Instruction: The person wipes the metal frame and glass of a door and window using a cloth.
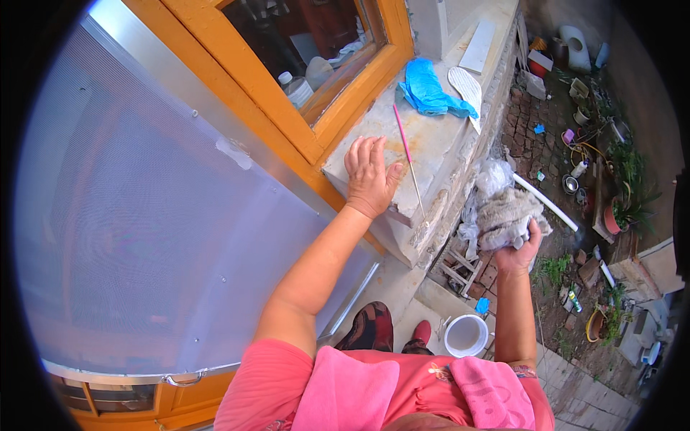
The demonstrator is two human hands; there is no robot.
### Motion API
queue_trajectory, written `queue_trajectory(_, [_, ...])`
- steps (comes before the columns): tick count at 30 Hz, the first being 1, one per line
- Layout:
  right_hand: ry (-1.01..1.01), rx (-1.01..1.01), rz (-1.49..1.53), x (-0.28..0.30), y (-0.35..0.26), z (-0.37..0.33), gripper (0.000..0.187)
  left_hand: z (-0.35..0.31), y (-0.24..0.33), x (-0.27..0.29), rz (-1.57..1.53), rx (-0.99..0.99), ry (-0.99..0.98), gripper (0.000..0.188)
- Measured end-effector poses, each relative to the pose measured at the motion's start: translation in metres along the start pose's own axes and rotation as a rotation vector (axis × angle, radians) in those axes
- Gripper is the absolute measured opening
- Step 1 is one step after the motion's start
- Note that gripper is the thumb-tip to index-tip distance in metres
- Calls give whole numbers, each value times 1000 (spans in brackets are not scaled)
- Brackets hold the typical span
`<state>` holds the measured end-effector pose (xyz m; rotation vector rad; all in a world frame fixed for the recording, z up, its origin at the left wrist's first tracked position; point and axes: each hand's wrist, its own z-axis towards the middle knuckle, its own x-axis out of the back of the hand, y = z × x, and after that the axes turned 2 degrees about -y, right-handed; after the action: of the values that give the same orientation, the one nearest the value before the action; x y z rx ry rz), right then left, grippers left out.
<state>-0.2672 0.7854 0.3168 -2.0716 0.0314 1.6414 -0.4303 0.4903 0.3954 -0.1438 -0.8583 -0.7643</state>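
Observation:
My left hand (pixel 369 174) rests on the pale stone window ledge (pixel 374 123), palm down with its fingers stretched out and nothing held. Beside its thumb lies a thin pink and white stick (pixel 404 140). My right hand (pixel 522 251) is closed around a bunched grey-white rag (pixel 509 215), out past the ledge's outer edge. Clear crumpled plastic (pixel 493 177) is against the rag's far side; whether my hand grips it too, I cannot tell. Farther along the ledge lie a blue crumpled cloth or glove (pixel 433 87) and a white insole (pixel 466 92).
An orange window frame (pixel 287 93) borders the ledge, and a mesh screen door (pixel 144 215) stands at the left. Below my right arm is a white bucket (pixel 466 335). A white pipe (pixel 545 201), potted plants (pixel 612 215) and scattered litter lie in the yard on the right.

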Motion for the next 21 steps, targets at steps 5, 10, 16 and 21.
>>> queue_trajectory(5, [-251,24,-89,-184,42,84,56,-1,0,1,-26,25,0,62])
queue_trajectory(10, [-410,22,-190,-323,119,196,36,4,8,9,-98,63,-63,62])
queue_trajectory(16, [-669,704,-698,-398,214,248,30,5,13,11,-181,79,-198,59])
queue_trajectory(21, [-1142,1411,-900,-367,247,140,73,6,4,19,-192,66,-173,61])
